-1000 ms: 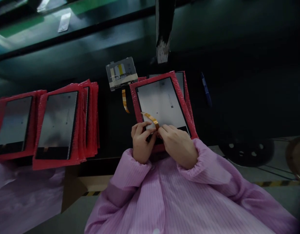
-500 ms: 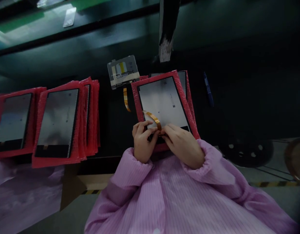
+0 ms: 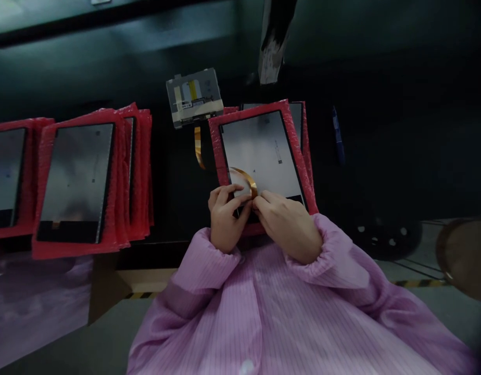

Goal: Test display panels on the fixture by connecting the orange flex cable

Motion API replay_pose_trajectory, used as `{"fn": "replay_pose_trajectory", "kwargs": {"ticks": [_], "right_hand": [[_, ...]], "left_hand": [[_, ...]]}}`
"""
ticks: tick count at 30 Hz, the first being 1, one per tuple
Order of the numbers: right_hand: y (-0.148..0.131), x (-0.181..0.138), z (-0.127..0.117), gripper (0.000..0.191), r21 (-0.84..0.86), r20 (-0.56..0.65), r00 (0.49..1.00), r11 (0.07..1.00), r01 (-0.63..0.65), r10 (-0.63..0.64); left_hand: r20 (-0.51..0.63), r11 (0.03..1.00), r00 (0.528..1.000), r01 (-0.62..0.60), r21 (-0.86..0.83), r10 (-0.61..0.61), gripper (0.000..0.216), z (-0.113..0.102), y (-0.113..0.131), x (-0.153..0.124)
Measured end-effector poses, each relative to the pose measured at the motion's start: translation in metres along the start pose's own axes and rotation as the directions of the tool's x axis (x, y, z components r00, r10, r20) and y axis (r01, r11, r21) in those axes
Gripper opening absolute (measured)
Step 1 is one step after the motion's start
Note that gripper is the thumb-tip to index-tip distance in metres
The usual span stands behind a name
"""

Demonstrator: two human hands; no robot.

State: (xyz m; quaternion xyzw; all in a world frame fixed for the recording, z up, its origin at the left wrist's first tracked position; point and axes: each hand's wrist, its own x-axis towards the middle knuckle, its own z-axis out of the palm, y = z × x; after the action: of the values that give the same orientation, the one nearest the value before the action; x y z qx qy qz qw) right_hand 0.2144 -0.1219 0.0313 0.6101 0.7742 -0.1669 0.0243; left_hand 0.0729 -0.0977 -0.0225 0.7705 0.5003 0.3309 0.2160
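Observation:
In front of me an LCD panel [image 3: 260, 151], pale with a dark lower band, lies on a red bubble-wrap sleeve [image 3: 214, 136]. A curved orange flex cable [image 3: 248, 179] arches over its lower left part, one end running to my fingertips. My left hand [image 3: 228, 216] pinches at that cable end, thumb and fingers close together on the panel's lower edge. Beside it my right hand [image 3: 285, 221] has its fingers closed at the same spot, almost touching the left. The cable's end and the exact contact are hidden under the fingers.
A test board in a clear case [image 3: 194, 99] stands behind, with another orange cable [image 3: 198, 148] hanging from it. Red-wrapped panels [image 3: 78, 177] are stacked at left. A blue pen [image 3: 338, 136] lies right. A post [image 3: 272, 57] rises at the back; a round stool [image 3: 389, 239] is at lower right.
The view has shifted slightly, so the stacks at left sit further left and higher. Both hands stay together at the panel's lower edge, with the fingers only slightly moved.

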Motion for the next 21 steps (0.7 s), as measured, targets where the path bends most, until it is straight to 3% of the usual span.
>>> {"fn": "replay_pose_trajectory", "kwargs": {"ticks": [4,9,21], "right_hand": [[0.0022,0.0041,-0.0045,0.015,-0.012,0.060,0.998,1.000,0.008,-0.007],[0.0062,0.0082,-0.0062,0.015,0.099,0.088,0.995,0.994,-0.044,0.035],[0.0013,0.0036,-0.0028,0.020,0.179,0.028,0.993,0.977,-0.120,0.117]], "left_hand": [[0.001,1.000,1.000,0.009,0.000,-0.009,0.009,0.0005,-0.0003,0.0000],[0.003,1.000,1.000,0.022,-0.001,-0.022,0.009,0.0005,-0.0002,-0.0006],[0.008,1.000,1.000,0.024,-0.002,-0.024,0.009,0.0002,-0.0010,0.0000]]}}
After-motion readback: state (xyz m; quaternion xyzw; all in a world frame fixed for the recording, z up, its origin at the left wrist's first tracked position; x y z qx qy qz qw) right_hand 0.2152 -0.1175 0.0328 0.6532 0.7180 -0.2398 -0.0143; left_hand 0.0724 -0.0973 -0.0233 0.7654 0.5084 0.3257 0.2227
